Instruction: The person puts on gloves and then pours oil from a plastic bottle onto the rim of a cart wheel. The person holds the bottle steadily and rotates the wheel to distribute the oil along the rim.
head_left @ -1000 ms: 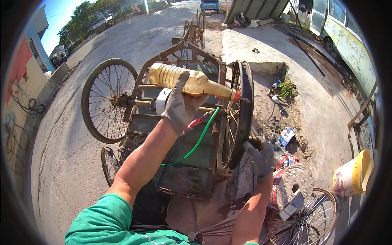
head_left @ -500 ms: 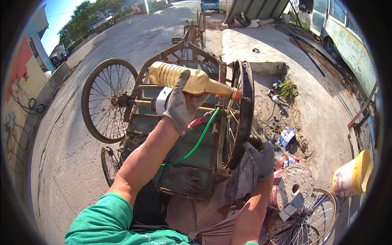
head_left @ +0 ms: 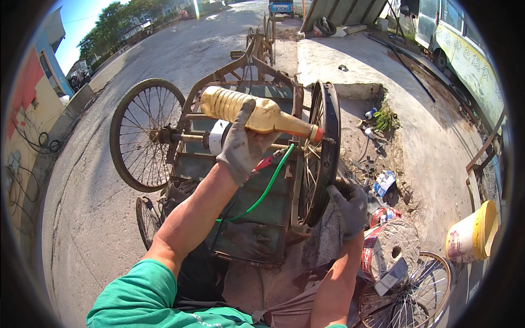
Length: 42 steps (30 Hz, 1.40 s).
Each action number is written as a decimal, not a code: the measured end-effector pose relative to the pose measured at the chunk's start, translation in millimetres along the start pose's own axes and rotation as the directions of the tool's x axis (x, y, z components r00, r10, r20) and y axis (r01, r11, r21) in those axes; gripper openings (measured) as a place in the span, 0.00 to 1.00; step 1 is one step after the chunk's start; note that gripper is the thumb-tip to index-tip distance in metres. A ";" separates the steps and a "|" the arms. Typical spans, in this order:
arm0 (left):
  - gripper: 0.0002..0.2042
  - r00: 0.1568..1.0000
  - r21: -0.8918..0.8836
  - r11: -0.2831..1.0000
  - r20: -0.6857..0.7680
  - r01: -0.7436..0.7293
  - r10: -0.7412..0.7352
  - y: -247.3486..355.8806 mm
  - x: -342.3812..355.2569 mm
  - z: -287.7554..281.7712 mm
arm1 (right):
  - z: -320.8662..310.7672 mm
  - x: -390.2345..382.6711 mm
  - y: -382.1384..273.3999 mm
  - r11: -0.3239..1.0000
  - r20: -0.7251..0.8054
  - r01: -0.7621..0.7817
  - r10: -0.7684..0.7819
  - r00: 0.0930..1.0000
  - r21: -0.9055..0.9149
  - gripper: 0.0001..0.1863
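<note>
My left hand (head_left: 244, 146), in a grey glove, is closed around a yellowish plastic bottle (head_left: 232, 106). The bottle lies nearly on its side, its red-capped neck sloping down to the right against or just in front of the right wheel (head_left: 324, 150). My gloved right hand (head_left: 349, 206) grips that wheel's rim low on its near side; some fingers are hidden behind it. Beside my left wrist, a white round piece (head_left: 219, 136) sits by the cart's axle (head_left: 190, 138). Under the bottle's neck are a green hose (head_left: 268, 188) and a red-handled tool (head_left: 261, 164).
The rusty cart frame (head_left: 219, 74) stretches ahead, with a spoked left wheel (head_left: 147, 135). At right are a cardboard-sided roll (head_left: 391, 246), a loose spoked wheel (head_left: 421, 298) and a yellow-rimmed bucket (head_left: 471, 232). Rubble and a broken concrete edge (head_left: 355, 90) border the cart.
The bottle has shifted slightly down and right, its neck lower at the wheel. My right hand has moved little and keeps to the rim.
</note>
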<state>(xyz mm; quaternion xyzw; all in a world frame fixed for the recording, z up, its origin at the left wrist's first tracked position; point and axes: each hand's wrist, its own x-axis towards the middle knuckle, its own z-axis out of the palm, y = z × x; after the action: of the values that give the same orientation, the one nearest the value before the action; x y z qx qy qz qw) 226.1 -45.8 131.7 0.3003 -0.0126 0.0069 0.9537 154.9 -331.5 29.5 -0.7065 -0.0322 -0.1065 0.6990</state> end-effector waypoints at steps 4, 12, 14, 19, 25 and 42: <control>0.24 1.000 0.001 1.000 0.002 0.003 -0.003 2.9 1.8 -0.4 | 1.2 -0.9 -14.5 1.000 0.034 -0.014 0.014 0.999 0.002 0.16; 0.25 1.000 -0.021 1.000 -0.006 0.008 -0.009 1.3 5.0 -2.8 | -5.7 -1.8 -13.2 0.958 0.031 0.008 0.001 1.000 -0.287 0.18; 0.25 1.000 -0.004 1.000 -0.002 -0.010 0.010 2.4 2.5 -0.9 | -11.9 -5.3 -8.4 0.805 -0.009 0.021 -0.032 0.999 -0.593 0.18; 0.25 1.000 -0.017 1.000 0.005 -0.013 0.013 -4.1 2.2 3.6 | -28.5 0.5 22.6 0.876 0.014 0.000 0.008 1.000 -0.482 0.24; 0.24 0.998 0.009 0.998 0.017 -0.059 0.059 -0.1 3.6 0.3 | -18.3 -0.8 -5.4 0.929 0.093 0.031 0.004 0.996 -0.370 0.19; 0.28 0.988 -0.143 0.979 -0.028 0.146 -0.151 -1.3 -43.1 -56.3 | -50.0 -12.0 81.4 0.702 0.229 0.486 -0.434 0.871 -0.520 0.18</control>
<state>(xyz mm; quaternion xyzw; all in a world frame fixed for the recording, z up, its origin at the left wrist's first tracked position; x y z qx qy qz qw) 184.2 -14.9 83.6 0.2324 0.0277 -0.0596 0.9704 153.7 -381.7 -52.7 -0.8534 -0.2059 -0.2506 0.4080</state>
